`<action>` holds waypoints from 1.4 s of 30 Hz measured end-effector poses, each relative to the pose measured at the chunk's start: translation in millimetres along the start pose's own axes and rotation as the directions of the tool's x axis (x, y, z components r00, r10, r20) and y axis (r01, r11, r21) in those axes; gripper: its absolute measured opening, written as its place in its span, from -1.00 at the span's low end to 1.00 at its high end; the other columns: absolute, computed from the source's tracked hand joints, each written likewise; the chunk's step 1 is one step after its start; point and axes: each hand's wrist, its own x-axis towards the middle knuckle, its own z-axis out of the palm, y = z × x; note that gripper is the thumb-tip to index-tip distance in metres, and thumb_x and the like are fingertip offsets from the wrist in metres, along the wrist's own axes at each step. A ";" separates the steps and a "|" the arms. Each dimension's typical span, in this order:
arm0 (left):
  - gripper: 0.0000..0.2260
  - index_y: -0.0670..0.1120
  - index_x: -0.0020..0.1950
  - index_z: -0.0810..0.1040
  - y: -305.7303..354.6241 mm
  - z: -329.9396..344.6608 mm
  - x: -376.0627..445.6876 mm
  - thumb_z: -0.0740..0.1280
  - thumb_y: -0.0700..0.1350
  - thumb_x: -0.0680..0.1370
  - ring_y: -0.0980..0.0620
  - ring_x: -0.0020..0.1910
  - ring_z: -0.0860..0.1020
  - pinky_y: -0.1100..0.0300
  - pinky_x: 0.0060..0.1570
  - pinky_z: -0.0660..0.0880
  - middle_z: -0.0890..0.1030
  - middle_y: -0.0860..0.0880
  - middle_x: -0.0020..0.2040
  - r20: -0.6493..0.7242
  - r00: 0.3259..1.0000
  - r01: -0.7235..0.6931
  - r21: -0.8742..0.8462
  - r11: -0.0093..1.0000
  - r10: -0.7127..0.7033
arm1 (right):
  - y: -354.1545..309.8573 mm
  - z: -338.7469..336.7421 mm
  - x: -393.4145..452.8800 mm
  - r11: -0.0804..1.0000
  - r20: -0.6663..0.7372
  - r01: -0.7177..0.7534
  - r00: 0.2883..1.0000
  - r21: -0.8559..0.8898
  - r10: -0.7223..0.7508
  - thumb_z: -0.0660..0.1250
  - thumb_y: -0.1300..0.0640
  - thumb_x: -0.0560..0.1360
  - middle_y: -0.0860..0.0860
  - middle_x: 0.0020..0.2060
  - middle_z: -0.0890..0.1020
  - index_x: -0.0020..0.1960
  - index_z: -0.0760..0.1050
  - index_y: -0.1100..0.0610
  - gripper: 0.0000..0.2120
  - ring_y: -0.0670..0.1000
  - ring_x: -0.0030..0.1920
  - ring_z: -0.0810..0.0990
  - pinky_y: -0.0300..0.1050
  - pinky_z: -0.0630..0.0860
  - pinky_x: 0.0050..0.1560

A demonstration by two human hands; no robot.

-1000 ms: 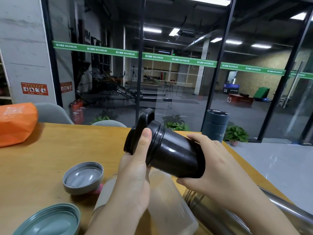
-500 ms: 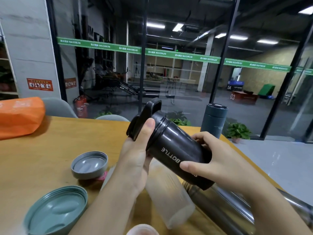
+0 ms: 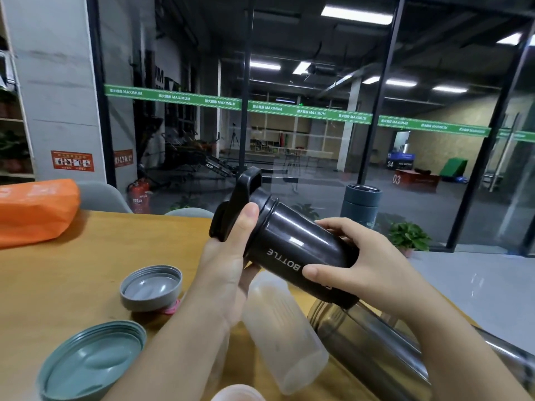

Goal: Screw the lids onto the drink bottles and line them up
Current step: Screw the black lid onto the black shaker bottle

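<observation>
The head view looks down over a wooden table (image 3: 72, 273) toward a glass wall. Both hands hold a black bottle (image 3: 301, 250) tilted above the table, its lid end up and to the left, the word BOTTLE printed along its side. The left hand (image 3: 228, 264) wraps the neck end, its thumb lying up along the black lid (image 3: 240, 201), which sits on the bottle's mouth with its flip loop sticking up. The right hand (image 3: 362, 261) curls round the bottle's lower body, thumb on the near side and fingers over the top.

Under the hands a frosted plastic bottle (image 3: 283, 334) lies on its side on the table, and just to its right a steel bottle (image 3: 373, 351) also lies on its side, open mouth toward the plastic one. Left of the forearm a grey lid (image 3: 150, 287) rests upside down, with something pink showing beneath its edge. Nearer the camera a larger green lid (image 3: 92, 360) also lies inside up. At the far right edge of the table a dark blue-grey bottle (image 3: 360, 204) stands upright with its lid on. An orange bag (image 3: 34, 209) sits at the far left of the table
</observation>
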 end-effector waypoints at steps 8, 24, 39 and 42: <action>-0.69 -0.04 -0.02 0.70 -4.1 -10.1 4.8 0.40 0.12 0.36 -0.03 0.06 0.64 -0.07 0.07 0.51 0.68 -0.09 0.08 0.130 0.988 0.094 -0.083 0.992 -0.083 | 9.2 -0.6 6.7 0.850 0.316 -0.322 0.928 0.417 0.197 0.45 -0.41 0.08 0.14 -0.16 0.62 -0.04 0.61 0.17 -0.27 0.13 -0.10 0.57 0.05 0.43 0.00; -0.62 -0.10 0.04 0.51 9.7 -13.2 12.4 0.44 0.06 0.33 -0.17 0.05 0.60 -0.13 0.00 0.56 0.65 -0.16 0.02 -0.274 0.948 0.068 -0.326 0.943 -0.163 | 17.2 7.0 9.9 0.792 0.235 -0.209 0.968 0.573 0.085 0.50 0.15 0.24 0.02 0.13 0.58 0.26 0.40 -0.10 -0.37 0.09 0.01 0.67 -0.17 0.59 -0.14; -0.52 -0.06 0.14 0.54 1.9 -11.8 10.6 0.41 0.10 0.27 -0.15 0.10 0.62 -0.21 0.14 0.48 0.70 -0.11 0.02 -0.110 0.981 0.125 -0.288 0.950 -0.163 | 9.7 1.5 11.3 0.700 0.277 -0.460 0.888 0.546 0.368 0.19 -0.24 0.39 0.22 -0.44 0.61 -0.03 0.54 0.22 -0.47 0.15 -0.48 0.59 -0.16 0.52 -0.51; -0.48 -0.06 0.20 0.53 1.6 -9.5 9.7 0.41 0.10 0.28 -0.15 0.11 0.62 -0.19 0.10 0.51 0.69 -0.11 0.06 -0.062 0.988 0.118 -0.294 0.949 -0.142 | 12.8 1.3 11.3 0.636 0.319 -0.528 0.848 0.562 0.423 0.12 -0.20 0.53 0.17 -0.52 0.51 0.02 0.51 0.31 -0.45 0.13 -0.55 0.54 -0.19 0.48 -0.57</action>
